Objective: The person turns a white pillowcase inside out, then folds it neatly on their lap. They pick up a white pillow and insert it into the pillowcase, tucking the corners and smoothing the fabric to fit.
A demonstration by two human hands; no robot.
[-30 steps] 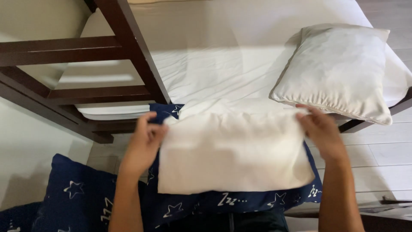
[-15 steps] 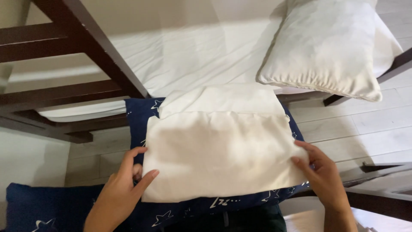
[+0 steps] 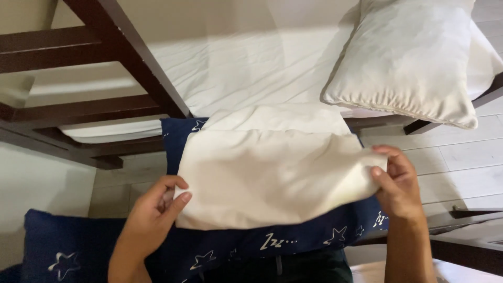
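Cream pillowcase (image 3: 272,175) pinched by both hands over navy pillow (image 3: 293,243).

Folded cream cloth (image 3: 272,178), centre, on navy star fabric (image 3: 220,251); left hand (image 3: 152,220) and right hand (image 3: 395,183) pinch its edges; pillow (image 3: 408,57) upper right.

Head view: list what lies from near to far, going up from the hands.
Left hand and right hand → cream cloth on navy star fabric → white mattress → white pillow.
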